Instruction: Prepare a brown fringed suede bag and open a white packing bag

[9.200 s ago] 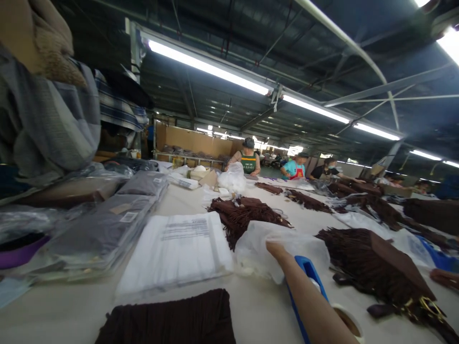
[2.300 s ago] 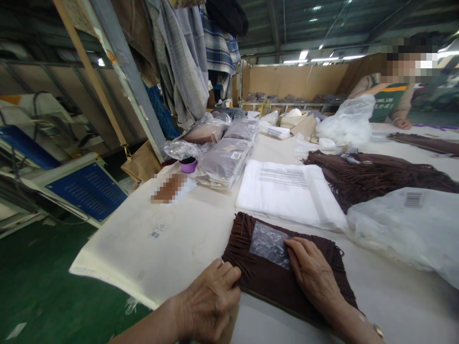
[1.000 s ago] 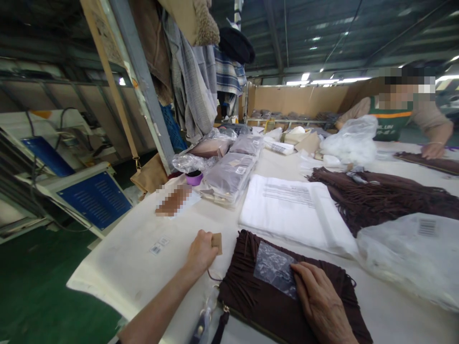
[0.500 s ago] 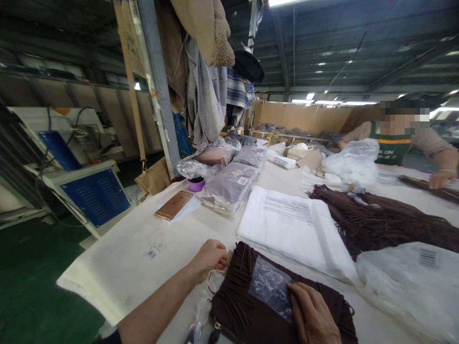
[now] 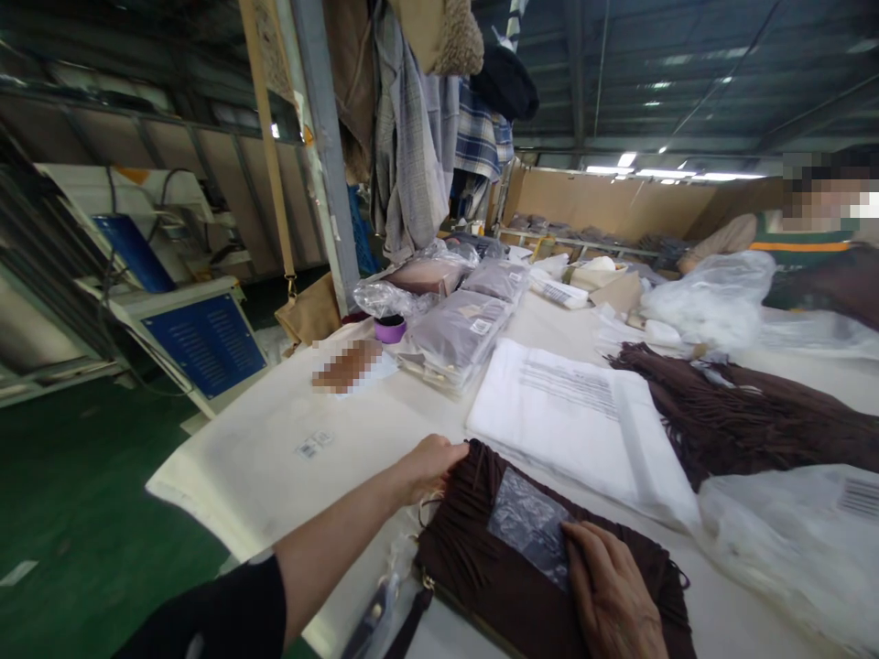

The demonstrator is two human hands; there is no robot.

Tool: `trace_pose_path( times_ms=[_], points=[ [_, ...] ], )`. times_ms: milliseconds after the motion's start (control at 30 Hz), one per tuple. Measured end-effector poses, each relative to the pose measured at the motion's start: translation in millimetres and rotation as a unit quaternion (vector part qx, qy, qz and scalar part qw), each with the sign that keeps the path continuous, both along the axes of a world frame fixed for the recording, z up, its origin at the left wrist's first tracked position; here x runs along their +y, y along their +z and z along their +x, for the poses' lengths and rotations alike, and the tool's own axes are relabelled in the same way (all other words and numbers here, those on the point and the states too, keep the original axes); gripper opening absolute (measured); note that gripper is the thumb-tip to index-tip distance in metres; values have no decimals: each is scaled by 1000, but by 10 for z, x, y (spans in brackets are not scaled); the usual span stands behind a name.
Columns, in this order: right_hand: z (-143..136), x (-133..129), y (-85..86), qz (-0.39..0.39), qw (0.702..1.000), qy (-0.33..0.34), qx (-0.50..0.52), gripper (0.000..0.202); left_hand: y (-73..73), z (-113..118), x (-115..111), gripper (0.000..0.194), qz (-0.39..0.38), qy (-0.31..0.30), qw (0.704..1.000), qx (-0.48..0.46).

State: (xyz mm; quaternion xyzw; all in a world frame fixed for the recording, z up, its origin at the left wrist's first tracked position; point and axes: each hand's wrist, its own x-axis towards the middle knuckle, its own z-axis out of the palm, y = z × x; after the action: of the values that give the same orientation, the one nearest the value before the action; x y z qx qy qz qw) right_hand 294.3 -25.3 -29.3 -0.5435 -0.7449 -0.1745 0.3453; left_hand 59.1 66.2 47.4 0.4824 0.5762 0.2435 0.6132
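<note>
Well left of the hands, beyond the worktop edge, stands a blue-panelled machine. The left hand is curled shut, pinching the upper left corner of the brown fringed bag, which lies flat on the worktop right in front of the person. The right hand rests flat and spread on that bag, fingertips on a small clear plastic bag lying atop it. Just beyond both hands sits a stack of white poly bags; right of it, brown fringed pieces.
</note>
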Motion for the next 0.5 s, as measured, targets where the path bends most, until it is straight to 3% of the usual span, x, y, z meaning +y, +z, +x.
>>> trace_pose_path(
  times_ms=[167, 300, 400, 500],
  points=[
    [-4, -9, 12, -13, 1000, 9, 4, 30, 22, 107, 21, 30, 16, -28, 999, -10],
    [-6, -14, 1, -23, 1000, 10, 19, 30, 145, -227, -114, 23, 125, 18, 983, 131],
    [-8, -16, -18, -30, 999, 13, 24, 30, 132, -656, -588, 17, 174, 5, 955, 238],
    [-13, -20, -32, -29, 999, 14, 30, 29, -187, -1045, -1290, 28, 205, -48, 907, 366]
  ],
)
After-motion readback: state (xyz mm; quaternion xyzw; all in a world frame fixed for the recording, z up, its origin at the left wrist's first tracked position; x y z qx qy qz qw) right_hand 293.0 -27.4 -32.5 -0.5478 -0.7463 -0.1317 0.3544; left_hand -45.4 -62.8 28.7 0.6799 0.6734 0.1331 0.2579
